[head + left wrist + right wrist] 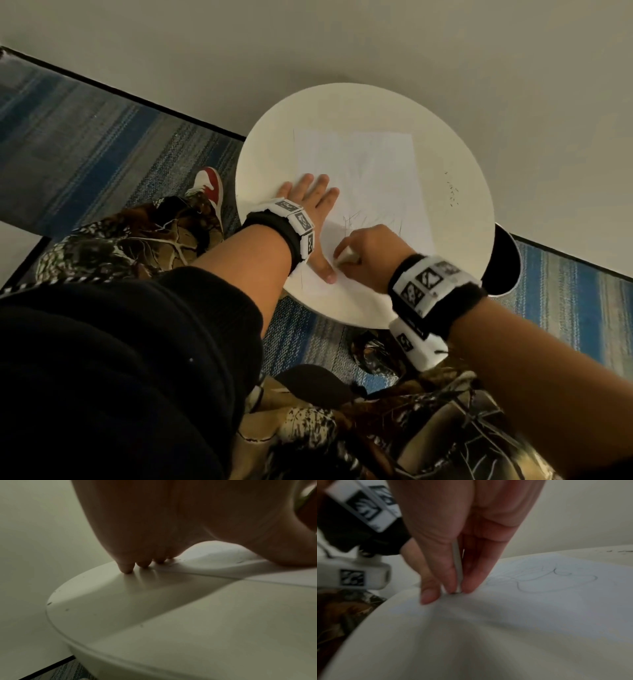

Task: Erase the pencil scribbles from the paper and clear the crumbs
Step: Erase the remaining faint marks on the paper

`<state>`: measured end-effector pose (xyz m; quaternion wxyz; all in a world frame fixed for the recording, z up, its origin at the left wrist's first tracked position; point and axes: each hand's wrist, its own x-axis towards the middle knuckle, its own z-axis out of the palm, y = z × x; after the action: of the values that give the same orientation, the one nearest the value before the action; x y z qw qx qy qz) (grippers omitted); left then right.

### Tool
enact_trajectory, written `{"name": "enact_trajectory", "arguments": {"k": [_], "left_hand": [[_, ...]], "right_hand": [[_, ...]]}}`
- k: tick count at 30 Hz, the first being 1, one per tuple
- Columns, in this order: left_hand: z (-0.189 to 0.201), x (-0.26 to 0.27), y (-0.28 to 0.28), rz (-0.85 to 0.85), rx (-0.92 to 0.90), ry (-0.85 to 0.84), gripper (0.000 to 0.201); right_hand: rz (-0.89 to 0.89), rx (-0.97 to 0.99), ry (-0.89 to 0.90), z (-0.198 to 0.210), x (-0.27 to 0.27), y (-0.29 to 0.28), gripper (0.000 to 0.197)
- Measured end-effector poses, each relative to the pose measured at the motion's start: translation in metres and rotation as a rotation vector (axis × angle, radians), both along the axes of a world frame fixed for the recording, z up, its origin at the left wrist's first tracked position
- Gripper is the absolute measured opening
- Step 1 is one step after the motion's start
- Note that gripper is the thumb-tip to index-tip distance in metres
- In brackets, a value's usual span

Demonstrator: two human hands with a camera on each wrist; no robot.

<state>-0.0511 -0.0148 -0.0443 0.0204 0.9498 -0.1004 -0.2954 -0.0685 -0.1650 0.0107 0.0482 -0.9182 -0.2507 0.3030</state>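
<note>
Left hand: left hand (313,209) lies flat, fingers straight and spread, pinning the near-left part of the paper (370,171); in the left wrist view the fingertips (127,569) press down right at the sheet's left edge.
Right hand: right hand (368,258) pinches a pale eraser (458,574) between thumb and fingers, its tip down on the sheet just right of the left thumb.
Paper: thin single sheet, lying across the middle of the round white table (462,260); light and floppy, likely to slide or buckle under rubbing, hence the flat palm beside the work.
Scribbles: pencil scribbles (363,222) sit just beyond the right knuckles; fainter grey marks run toward the far end.
Eraser: looks slim and firm, though the view is blurred, so its shape stays uncertain; best gripped low, near the tip.
Crumbs: dark crumbs (452,192) dot the bare tabletop right of the sheet; tiny and loose, better brushed than picked.
</note>
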Motion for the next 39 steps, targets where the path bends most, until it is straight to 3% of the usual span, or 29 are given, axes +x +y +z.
{"name": "enact_trajectory", "arguments": {"k": [5, 7, 11, 14, 19, 23, 26, 29, 33, 37, 39], "left_hand": [[0.000, 0.001, 0.002, -0.004, -0.016, -0.004, 0.154], [-0.002, 0.000, 0.002, -0.003, -0.009, -0.013, 0.153], [-0.002, -0.001, 0.000, -0.001, -0.012, -0.027, 0.154], [-0.002, -0.001, 0.000, -0.002, -0.004, -0.018, 0.154], [0.001, 0.000, -0.004, -0.002, 0.004, 0.000, 0.154], [-0.003, 0.000, -0.003, 0.000, -0.001, -0.016, 0.154], [-0.002, -0.001, -0.002, 0.001, -0.004, -0.012, 0.156], [-0.002, -0.001, -0.001, -0.006, -0.005, -0.015, 0.156], [-0.001, -0.001, -0.002, 0.010, -0.002, -0.018, 0.154], [0.000, 0.000, -0.003, 0.000, 0.003, -0.014, 0.156], [0.000, -0.001, -0.002, -0.001, 0.001, -0.014, 0.155]], "right_hand": [[-0.171, -0.062, -0.103, 0.015, 0.055, 0.013, 0.029], [-0.207, -0.047, -0.124, 0.008, 0.057, 0.014, 0.029], [-0.136, 0.006, 0.020, -0.005, 0.034, 0.010, 0.023], [-0.309, 0.048, -0.037, 0.006, 0.058, 0.010, 0.022], [-0.102, -0.029, -0.038, 0.001, 0.033, 0.023, 0.028], [-0.253, -0.010, -0.051, 0.004, 0.051, 0.017, 0.028], [-0.209, -0.018, -0.106, 0.004, 0.045, 0.028, 0.028], [-0.174, -0.026, -0.037, 0.001, 0.037, 0.027, 0.029], [-0.373, 0.018, -0.118, 0.006, 0.059, 0.026, 0.025], [-0.245, 0.011, -0.053, 0.002, 0.039, 0.031, 0.030], [-0.327, 0.018, -0.035, 0.003, 0.049, 0.023, 0.029]]}}
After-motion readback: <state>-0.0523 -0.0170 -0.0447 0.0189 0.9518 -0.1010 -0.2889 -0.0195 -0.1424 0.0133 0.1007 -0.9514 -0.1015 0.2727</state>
